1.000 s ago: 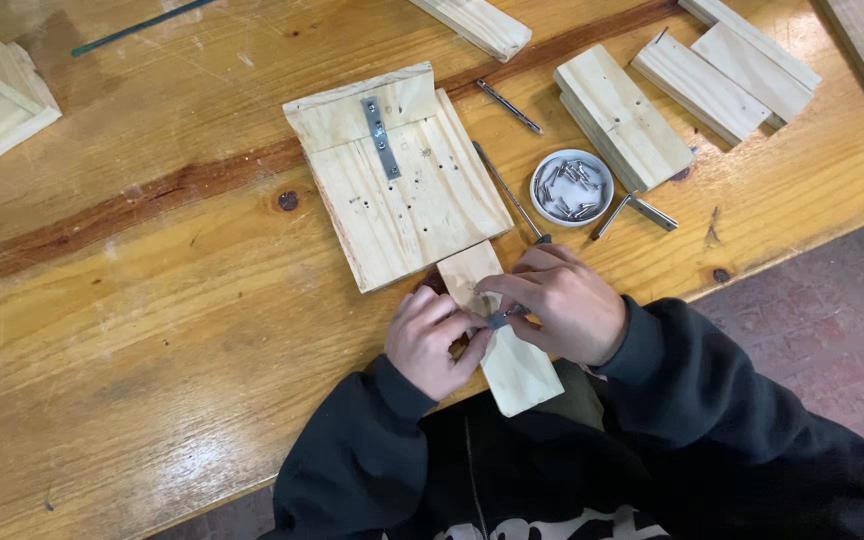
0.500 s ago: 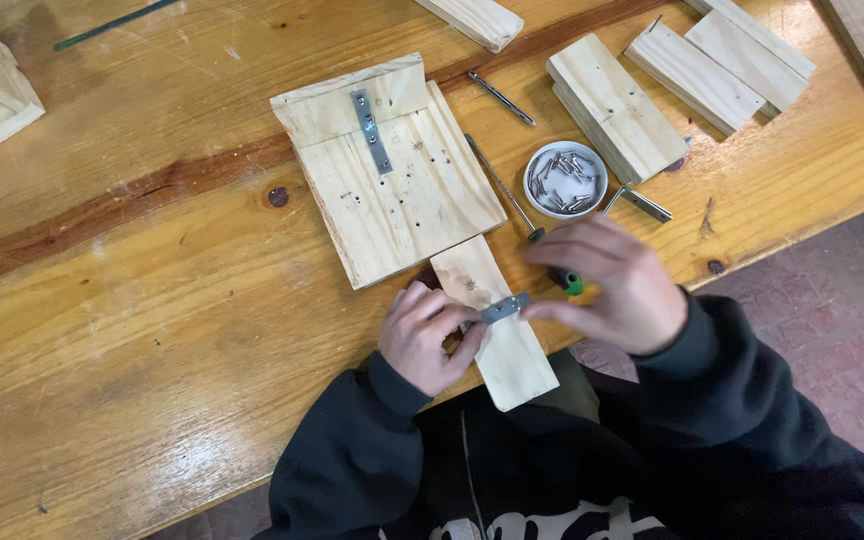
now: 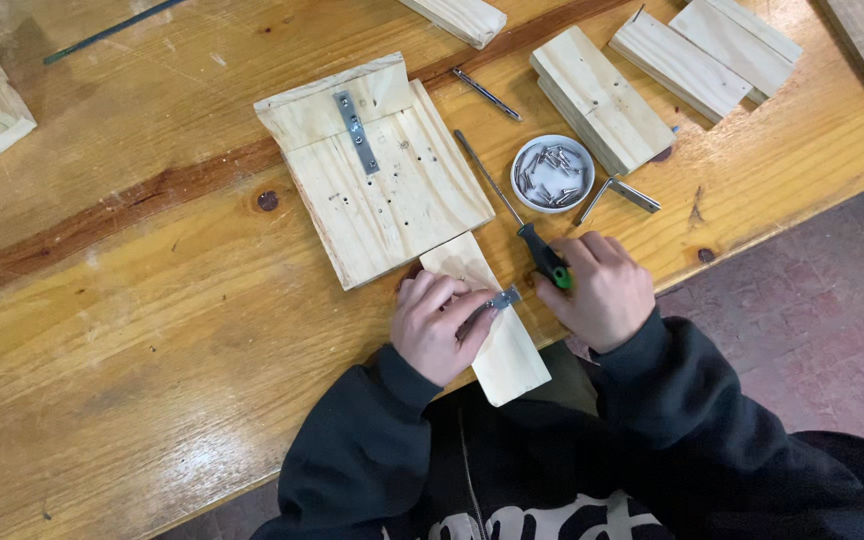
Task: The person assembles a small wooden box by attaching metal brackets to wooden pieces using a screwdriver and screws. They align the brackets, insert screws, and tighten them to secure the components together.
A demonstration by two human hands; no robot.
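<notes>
At the upper centre of the frame a pale pine panel with a metal strap screwed across its top [image 3: 377, 170] lies flat on the wooden workbench [image 3: 132, 330]. Just below it, your left hand [image 3: 437, 325] presses curled fingers onto a small metal bracket [image 3: 500, 298] lying on a narrow pale wood slat [image 3: 487, 320]. To the right, your right hand [image 3: 602, 290] closes around a green-and-black-handled screwdriver [image 3: 542, 255], its shaft pointing toward the panel. Above that sits a round white dish of screws [image 3: 552, 172].

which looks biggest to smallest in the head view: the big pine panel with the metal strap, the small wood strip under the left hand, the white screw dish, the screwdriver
1. pine panel
2. wood strip
3. screwdriver, longer than the dish but thin
4. screw dish
Ranks 3 and 4 are close.
</notes>
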